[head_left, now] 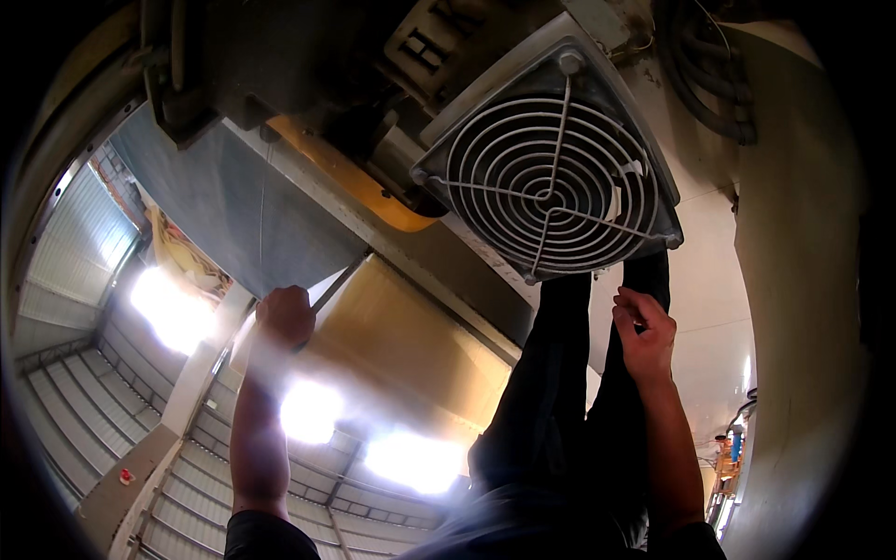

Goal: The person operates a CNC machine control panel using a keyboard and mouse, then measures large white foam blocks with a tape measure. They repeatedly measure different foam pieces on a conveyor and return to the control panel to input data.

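The view points upward at the underside of a machine. My left hand [285, 317] is closed around a thin metal tool [338, 283] whose shaft slants up and right toward a grey frame rail [411, 252]. My right hand [644, 338] is raised under a square grey fan housing [551, 159] with a round wire guard. Its fingers pinch the edge of a black cloth-like strip [653, 275] hanging from the fan's lower corner. A second, wider black strip [551, 373] hangs beside it. What the tool tip touches is hidden.
A tan panel [411, 345] and a yellow curved part [345, 177] sit under the machine body. Black hoses [700, 75] coil at the upper right beside a pale wall [793, 280]. A corrugated metal roof [84, 411] with bright skylights lies behind.
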